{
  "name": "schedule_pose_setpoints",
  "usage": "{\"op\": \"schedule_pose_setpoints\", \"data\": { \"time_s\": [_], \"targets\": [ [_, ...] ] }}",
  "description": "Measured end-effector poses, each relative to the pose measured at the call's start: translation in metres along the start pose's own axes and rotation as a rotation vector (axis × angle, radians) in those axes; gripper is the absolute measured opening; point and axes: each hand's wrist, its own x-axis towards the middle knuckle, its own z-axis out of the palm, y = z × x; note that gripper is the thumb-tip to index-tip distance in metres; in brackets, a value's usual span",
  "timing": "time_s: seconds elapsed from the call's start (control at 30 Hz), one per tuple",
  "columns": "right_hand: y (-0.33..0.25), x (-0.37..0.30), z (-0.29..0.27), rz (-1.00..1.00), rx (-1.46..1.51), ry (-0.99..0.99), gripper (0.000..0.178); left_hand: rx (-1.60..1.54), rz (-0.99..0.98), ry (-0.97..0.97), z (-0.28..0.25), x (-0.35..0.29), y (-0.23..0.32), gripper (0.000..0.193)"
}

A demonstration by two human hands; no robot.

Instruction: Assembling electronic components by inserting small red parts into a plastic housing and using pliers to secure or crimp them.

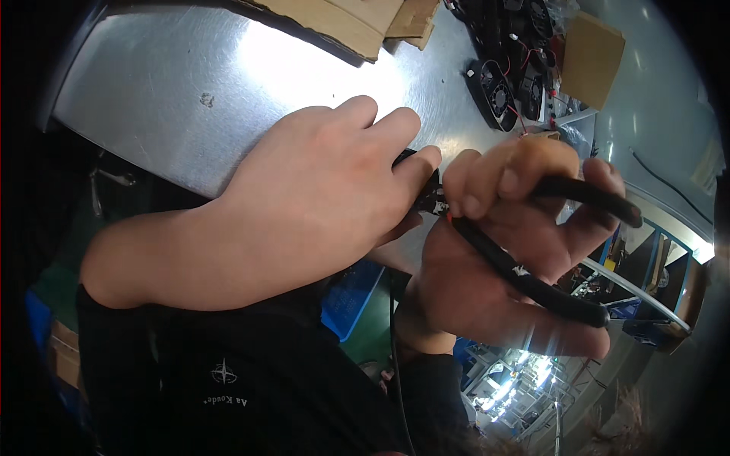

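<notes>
My left hand (319,175) is closed, back of the hand up, its fingers curled round a dark part (426,190) that is mostly hidden beneath them. Pressed close beside it, my right hand (487,266) has its palm turned up. It grips a pair of black-handled pliers (525,277), with the two handles spread apart across the palm and fingers. The tool's head points at the dark part, and its jaws are hidden between the hands. I cannot tell whether they touch the part.
A shiny metal table (167,83) lies beyond my hands. Several black cooling fans (498,95) with thin wires are heaped at the far right, by a cardboard piece (593,61). More cardboard (334,23) lies at the far edge. Below is a blue crate (351,304); a thin black cable (393,342) hangs nearby.
</notes>
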Motion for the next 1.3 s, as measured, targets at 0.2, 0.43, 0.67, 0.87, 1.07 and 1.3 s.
{"op": "schedule_pose_setpoints", "data": {
  "time_s": [0.2, 0.43, 0.67, 0.87, 1.07, 1.3],
  "targets": [
    [0.008, 0.001, -0.008, -0.088, -0.225, -0.149, 0.085, -0.182, 0.03, 0.017, -0.001, -0.001, -0.004, 0.027],
    [0.014, -0.003, -0.007, -0.123, -0.284, -0.102, 0.091, -0.125, -0.062, 0.044, 0.001, 0.0, 0.005, 0.027],
    [0.021, -0.005, 0.027, -0.109, -0.151, 0.17, 0.123, -0.149, -0.147, 0.128, 0.008, -0.001, 0.01, 0.029],
    [0.026, -0.003, -0.001, -0.102, -0.068, -0.051, 0.123, -0.002, -0.168, 0.093, 0.011, -0.002, 0.014, 0.035],
    [0.007, 0.01, -0.034, 0.192, 0.207, -0.13, 0.091, 0.107, -0.185, -0.027, 0.007, 0.002, 0.012, 0.047],
    [0.012, 0.03, -0.057, 0.312, 0.341, -0.364, 0.08, 0.163, -0.073, -0.085, 0.002, 0.008, 0.003, 0.053]
  ]
}}
